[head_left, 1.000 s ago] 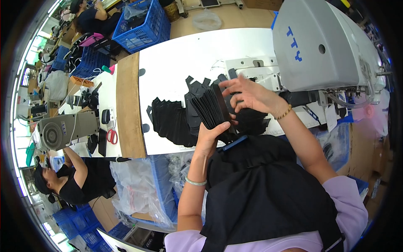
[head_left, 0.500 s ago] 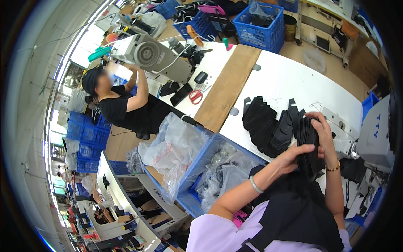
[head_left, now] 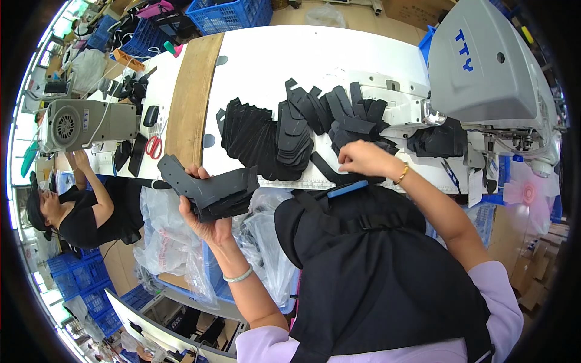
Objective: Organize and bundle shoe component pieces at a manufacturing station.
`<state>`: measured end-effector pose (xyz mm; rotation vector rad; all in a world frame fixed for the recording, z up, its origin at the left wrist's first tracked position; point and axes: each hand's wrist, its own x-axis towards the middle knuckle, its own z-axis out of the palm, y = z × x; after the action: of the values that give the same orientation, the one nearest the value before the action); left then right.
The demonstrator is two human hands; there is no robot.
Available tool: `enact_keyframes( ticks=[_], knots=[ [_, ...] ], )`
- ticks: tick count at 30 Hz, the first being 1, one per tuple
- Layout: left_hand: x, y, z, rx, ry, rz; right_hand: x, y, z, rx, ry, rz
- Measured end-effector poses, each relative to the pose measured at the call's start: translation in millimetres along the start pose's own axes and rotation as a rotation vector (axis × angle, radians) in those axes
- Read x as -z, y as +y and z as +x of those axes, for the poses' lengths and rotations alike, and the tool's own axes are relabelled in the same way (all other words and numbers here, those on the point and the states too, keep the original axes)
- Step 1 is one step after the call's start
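Two hands, two jobs. Left hand (head_left: 203, 221) is clenched under a thick stack of black cut pieces (head_left: 209, 187), held off the near-left corner of the white worktop (head_left: 339, 57), over the plastic-lined blue bin (head_left: 254, 242). Palm up, fingers curled round the stack's near edge, thumb side pressing the top; prob. gripped that way so the loose layers stay squared and don't fan out. Stack's long axis runs roughly left-right across the view, w/ the notched, taller end pointing left toward the wooden strip (head_left: 190, 103) and the flatter end pointing right toward the person's body.

Right hand (head_left: 366, 158) sits at the near edge of the worktop, fingers bent down onto a black piece there; looks like a pinch on it, but fingertips are hidden, so can't tell for sure if it grips or only presses. Gold bracelet at that wrist, pale band on the left wrist.

Just beyond the right hand: fanned rows of black pieces (head_left: 284, 136) spread over the worktop's middle, overlapping like shingles, likely laid so each can be picked off singly. Grey sewing machine (head_left: 484, 66) takes the right end of the worktop, more black pieces under its arm.

Further out, left: another person in black at a second machine (head_left: 85, 124), red-handled scissors (head_left: 154, 146) on that table. Blue crates (head_left: 233, 13) past the far edge.
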<state>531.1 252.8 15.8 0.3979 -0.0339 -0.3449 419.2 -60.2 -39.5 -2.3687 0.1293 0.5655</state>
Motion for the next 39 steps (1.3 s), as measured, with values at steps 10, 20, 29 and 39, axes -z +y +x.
enact_keyframes(
  ticks=[10,20,29,39],
  knots=[
    [12.4,-52.3,-29.3,0.276,0.026,-0.121,-61.5,13.0,26.3,0.118,0.034,-0.486],
    [7.5,-96.9,-15.8,0.63,0.288,0.22,15.0,44.1,23.2,-0.121,-0.178,0.758],
    [7.4,-137.5,-2.6,0.826,0.348,0.164,-3.0,-29.8,7.9,-0.065,0.114,0.803],
    [22.3,-128.1,-14.1,0.929,0.227,0.368,-33.4,-64.3,-27.0,0.039,0.505,0.496]
  ],
)
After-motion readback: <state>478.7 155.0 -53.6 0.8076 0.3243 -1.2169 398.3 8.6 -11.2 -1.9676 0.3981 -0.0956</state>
